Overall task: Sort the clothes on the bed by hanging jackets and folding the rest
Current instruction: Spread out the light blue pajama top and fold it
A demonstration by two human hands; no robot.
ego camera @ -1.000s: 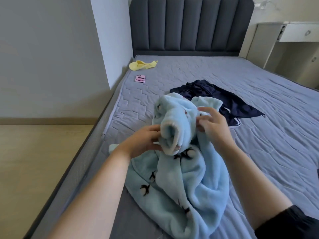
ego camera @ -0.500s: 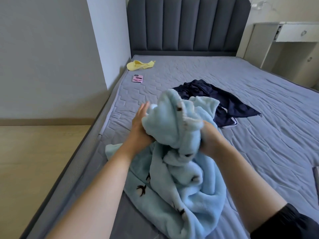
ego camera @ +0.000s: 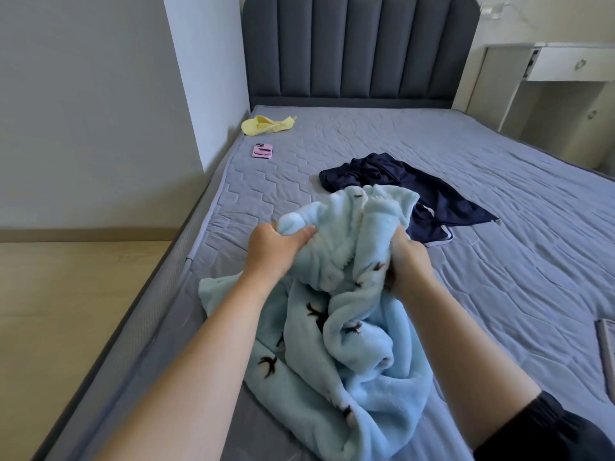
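A fluffy light-blue garment (ego camera: 352, 357) with small dark animal prints lies bunched on the near part of the grey quilted bed (ego camera: 499, 261). My left hand (ego camera: 274, 251) grips a rolled end of it, thumb on top. My right hand (ego camera: 407, 261) grips another bunch of the same fleece, its fingers buried in the fabric. Both hands hold the upper part lifted while the rest trails on the mattress. A dark navy garment (ego camera: 416, 191) with white trim lies just behind. A small yellow garment (ego camera: 266, 124) sits near the headboard at the left.
A pink phone (ego camera: 263, 150) lies on the bed near the yellow garment. The padded dark headboard (ego camera: 359, 48) stands at the back, a white dresser (ego camera: 565, 91) at the right. Wooden floor (ego camera: 66, 311) runs along the bed's left edge. A flat grey object (ego camera: 607, 354) shows at the right edge.
My left hand went from flat against the fleece to gripping a rolled end. My right hand slid lower into the fabric, and the bunched top dropped and spread sideways.
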